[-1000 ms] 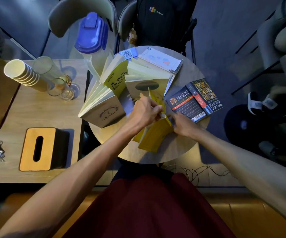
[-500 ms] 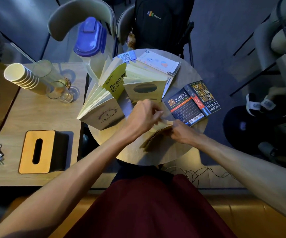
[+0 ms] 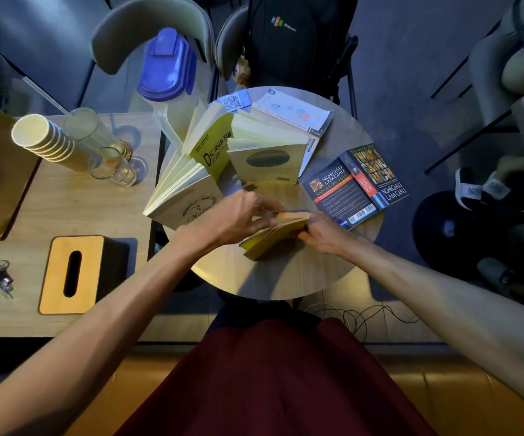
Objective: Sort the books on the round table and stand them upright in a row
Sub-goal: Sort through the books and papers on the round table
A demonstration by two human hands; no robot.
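roughly halfway: three pale books upright on round wooden table, dark open paperback flat, left hand and right hand pinching small yellow book

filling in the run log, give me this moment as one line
left hand: on small yellow paperback book | right hand: same book, held low over round wooden table | black paperback: lying flat

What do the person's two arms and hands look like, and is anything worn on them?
Both arms are bare along all that shows, from the frame's lower corners to the hands: no sleeve in view. The left hand and the right hand wear no gloves. No watch, bracelet or ring can be seen on wrists or fingers. No markings show. A dark red garment covers the lap below.
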